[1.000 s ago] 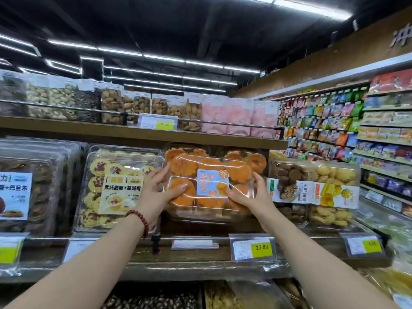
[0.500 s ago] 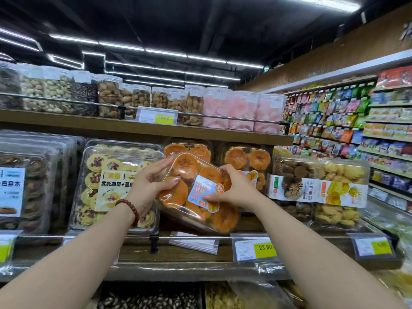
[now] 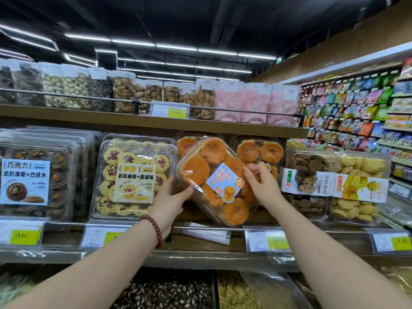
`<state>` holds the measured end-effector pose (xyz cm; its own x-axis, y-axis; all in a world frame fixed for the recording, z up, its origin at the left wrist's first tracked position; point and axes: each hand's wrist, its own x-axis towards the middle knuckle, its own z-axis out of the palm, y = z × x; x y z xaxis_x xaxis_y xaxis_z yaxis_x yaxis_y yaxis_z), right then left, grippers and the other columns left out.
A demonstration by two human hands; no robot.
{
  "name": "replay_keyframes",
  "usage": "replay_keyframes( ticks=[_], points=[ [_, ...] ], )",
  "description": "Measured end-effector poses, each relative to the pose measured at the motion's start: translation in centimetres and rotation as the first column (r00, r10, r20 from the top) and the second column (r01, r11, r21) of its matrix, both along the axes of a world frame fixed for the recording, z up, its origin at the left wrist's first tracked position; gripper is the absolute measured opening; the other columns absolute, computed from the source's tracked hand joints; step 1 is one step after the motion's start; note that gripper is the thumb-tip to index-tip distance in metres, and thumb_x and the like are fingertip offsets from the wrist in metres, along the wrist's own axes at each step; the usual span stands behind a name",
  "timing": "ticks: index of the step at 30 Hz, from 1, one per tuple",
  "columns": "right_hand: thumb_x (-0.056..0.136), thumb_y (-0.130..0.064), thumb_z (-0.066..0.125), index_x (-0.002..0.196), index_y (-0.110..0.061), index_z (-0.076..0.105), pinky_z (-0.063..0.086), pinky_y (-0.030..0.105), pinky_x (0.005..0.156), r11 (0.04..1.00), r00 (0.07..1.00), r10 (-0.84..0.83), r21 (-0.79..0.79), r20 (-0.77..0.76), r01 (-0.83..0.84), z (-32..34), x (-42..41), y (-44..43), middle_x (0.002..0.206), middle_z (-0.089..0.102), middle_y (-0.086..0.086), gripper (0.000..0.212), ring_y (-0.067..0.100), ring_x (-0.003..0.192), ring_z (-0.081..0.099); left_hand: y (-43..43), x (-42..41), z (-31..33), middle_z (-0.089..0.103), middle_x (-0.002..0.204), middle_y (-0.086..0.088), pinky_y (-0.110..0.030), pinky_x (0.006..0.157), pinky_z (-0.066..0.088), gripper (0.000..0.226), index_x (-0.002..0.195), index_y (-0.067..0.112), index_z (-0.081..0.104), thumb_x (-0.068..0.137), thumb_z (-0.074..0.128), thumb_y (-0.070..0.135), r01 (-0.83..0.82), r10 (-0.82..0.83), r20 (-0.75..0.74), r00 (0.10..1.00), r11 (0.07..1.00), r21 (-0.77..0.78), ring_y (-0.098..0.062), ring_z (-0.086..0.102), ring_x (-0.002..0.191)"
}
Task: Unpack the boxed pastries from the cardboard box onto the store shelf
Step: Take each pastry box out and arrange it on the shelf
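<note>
Head view: both bare hands hold one clear plastic pastry box [image 3: 214,181] filled with round orange pastries, tilted so one corner points down toward the shelf rail [image 3: 289,229]. The left hand [image 3: 168,204], with a dark red bead bracelet [image 3: 153,229] on its wrist, has its grip closed on the box's lower left edge, thumb on the front face. The right hand [image 3: 263,186] grips the box's right side, fingertips pressed on the lid beside its blue and orange label [image 3: 225,182]. The box sits in front of the middle shelf [image 3: 200,253], its lower corner just above the rail, overlapping two more boxes of orange pastries [image 3: 260,150] that stand upright behind it. To the left stands a box of yellow cookies with red bits [image 3: 133,177], touching or nearly touching the held box; further left is a box of chocolate cookies [image 3: 33,181]. To the right stands a box of brown and yellow cookies [image 3: 334,184]. Price tags [image 3: 267,239] hang along the rail. The upper shelf [image 3: 156,122] carries clear tubs of nuts and pink sweets.
</note>
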<state>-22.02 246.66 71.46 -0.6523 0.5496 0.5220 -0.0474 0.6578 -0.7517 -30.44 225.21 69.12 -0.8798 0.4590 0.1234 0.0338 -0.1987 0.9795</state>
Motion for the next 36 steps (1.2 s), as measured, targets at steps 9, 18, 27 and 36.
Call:
replay_keyframes(
  ticks=[9,18,27,36],
  points=[
    [0.089,-0.026,0.064,0.095,-0.022,0.049,0.048,0.018,0.083,0.988,0.980,0.026,-0.144,-0.199,-0.055,-2.8,0.0,-1.8,0.097,0.061,-0.011,0.017,0.006,0.095,0.058,2.8,-1.2,3.8,0.046,0.142,0.005,-0.044,0.106,0.042,0.067,0.142,0.037,0.032,0.086,0.064,0.020,-0.050,0.019,-0.321,0.947,0.995,-0.088,-0.016,0.045,0.128],
    [0.099,-0.043,0.039,0.142,-0.031,0.029,0.042,0.034,0.095,0.999,0.999,0.015,-0.033,-0.045,-0.017,0.8,-2.8,-4.4,0.133,0.053,0.003,0.047,0.017,0.118,0.051,2.9,-3.3,4.4,0.058,0.131,0.000,-0.040,0.103,0.045,0.054,0.139,0.039,0.038,0.089,0.058,0.035,-0.409,0.271,-0.529,0.804,0.899,-0.160,-0.019,0.054,0.120],
    [0.099,-0.052,0.020,0.149,-0.034,0.015,0.039,0.033,0.073,0.977,0.946,-0.205,0.111,0.250,0.183,2.9,-4.6,-5.2,0.131,0.056,0.007,0.053,0.030,0.112,0.057,2.8,-4.3,4.6,0.068,0.101,-0.003,-0.033,0.075,0.053,0.078,0.147,0.039,0.012,0.084,0.056,0.053,-0.649,0.274,-0.742,0.612,0.710,-0.274,-0.020,0.064,0.090],
    [0.094,-0.062,0.010,0.150,-0.031,0.012,0.051,0.038,0.082,0.941,0.883,-0.313,0.240,0.349,0.239,2.0,-4.5,-5.1,0.120,0.062,0.006,0.064,0.028,0.107,0.060,3.1,-4.9,5.3,0.062,0.075,-0.003,-0.026,0.046,0.040,0.066,0.146,0.041,-0.003,0.092,0.031,0.057,-0.710,0.118,-0.841,0.528,0.605,-0.361,-0.015,0.050,0.054]
  ],
)
